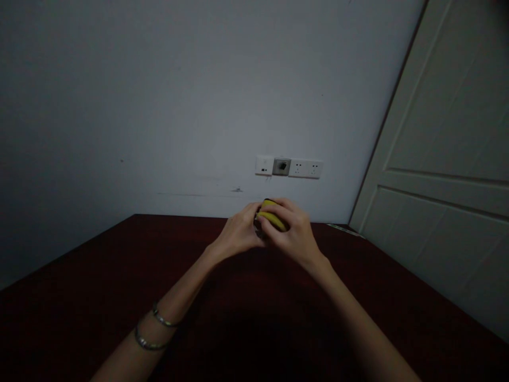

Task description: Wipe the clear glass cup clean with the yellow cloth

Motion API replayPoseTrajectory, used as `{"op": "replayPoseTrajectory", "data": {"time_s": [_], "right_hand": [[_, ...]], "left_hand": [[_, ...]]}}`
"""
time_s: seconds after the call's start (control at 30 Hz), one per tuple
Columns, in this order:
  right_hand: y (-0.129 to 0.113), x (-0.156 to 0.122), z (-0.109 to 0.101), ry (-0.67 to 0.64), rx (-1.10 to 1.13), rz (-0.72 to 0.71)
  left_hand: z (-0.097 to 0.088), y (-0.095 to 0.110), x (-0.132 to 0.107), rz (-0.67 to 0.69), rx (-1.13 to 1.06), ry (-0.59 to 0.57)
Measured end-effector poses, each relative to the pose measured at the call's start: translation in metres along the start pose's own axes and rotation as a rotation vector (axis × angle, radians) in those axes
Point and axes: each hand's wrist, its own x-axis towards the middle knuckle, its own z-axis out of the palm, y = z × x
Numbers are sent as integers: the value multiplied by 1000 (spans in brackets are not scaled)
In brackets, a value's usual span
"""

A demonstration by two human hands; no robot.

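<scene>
Both hands meet above the dark red tabletop, near its far edge. My right hand is closed round a yellow, rounded piece that looks like a sponge or folded cloth; I cannot tell which. Its yellow surface shows between the fingers and has a dark edge at the top. My left hand wraps round a small dark thing with pale glints, pressed against the yellow piece. Fingers hide most of that dark thing, so its kind does not show.
A pale wall rises behind the table. On it sits a row of sockets and switches, just beyond my hands. To the right stands a panelled white door. A thin strip lies at the table's far right edge.
</scene>
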Motion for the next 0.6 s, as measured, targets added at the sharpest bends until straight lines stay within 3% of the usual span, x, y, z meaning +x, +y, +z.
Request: {"op": "replayPoseTrajectory", "data": {"time_s": [0.13, 0.27, 0.43, 0.5, 0.6], "right_hand": [[-4, -2, 2, -18, -2, -64], [3, 1, 5, 124, 138, 143], [11, 4, 4, 162, 318, 410], [10, 3, 4, 168, 312, 385], [5, 1, 3, 168, 209, 187]], "left_hand": [[0, 0, 0, -6, 39, 16], [-2, 4, 0, 25, 7, 15], [-2, 5, 0, 19, -24, 22], [-2, 4, 0, 20, -44, 36], [-1, 2, 0, 18, -76, 65]]}}
